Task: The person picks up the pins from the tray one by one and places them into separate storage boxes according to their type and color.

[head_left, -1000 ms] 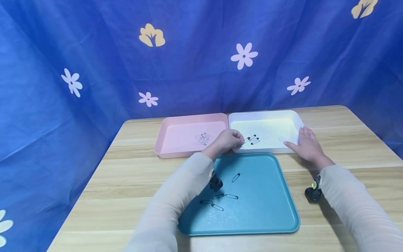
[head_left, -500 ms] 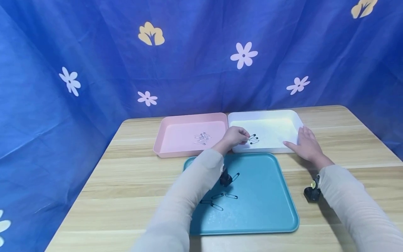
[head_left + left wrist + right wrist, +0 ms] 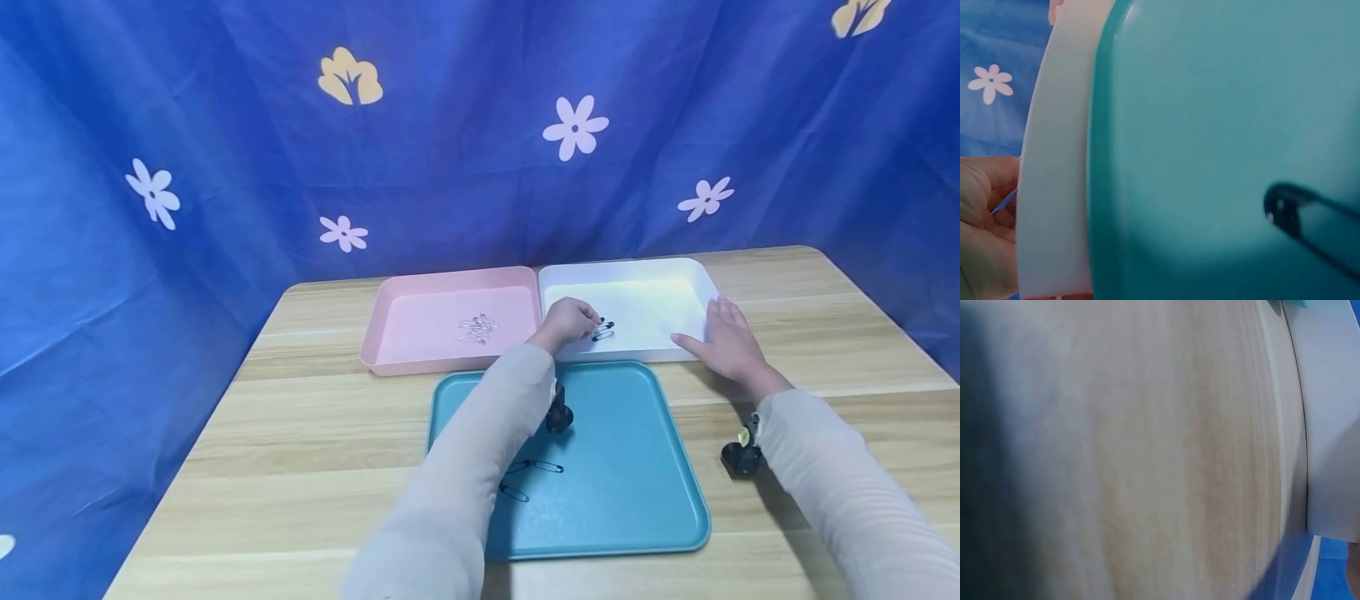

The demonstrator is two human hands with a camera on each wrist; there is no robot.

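Observation:
My left hand (image 3: 568, 321) reaches over the front wall of the white tray (image 3: 660, 300). Its fingers are curled, thumb and fingertips pinching at a safety pin beside a small cluster of black-headed safety pins (image 3: 603, 329). In the left wrist view the left hand (image 3: 988, 225) shows past the tray wall, its fingertips partly hidden. My right hand (image 3: 729, 342) rests with extended fingers against the white tray's right front corner, thumb on the front rim. More safety pins (image 3: 515, 493) lie on the teal tray (image 3: 622, 500), partly behind the left sleeve; one safety pin (image 3: 1285, 209) appears large in the left wrist view.
Left of the white tray, a pink tray (image 3: 420, 312) holds a pile of silver safety pins (image 3: 477, 327). The teal tray sits directly in front of both. All stand on a wooden table (image 3: 300, 467), with a blue flowered curtain (image 3: 450, 167) behind.
My left hand has shifted right within the white tray, now covering the leftmost part of the safety pin cluster. The left forearm has moved right over the teal tray. The right hand stays put.

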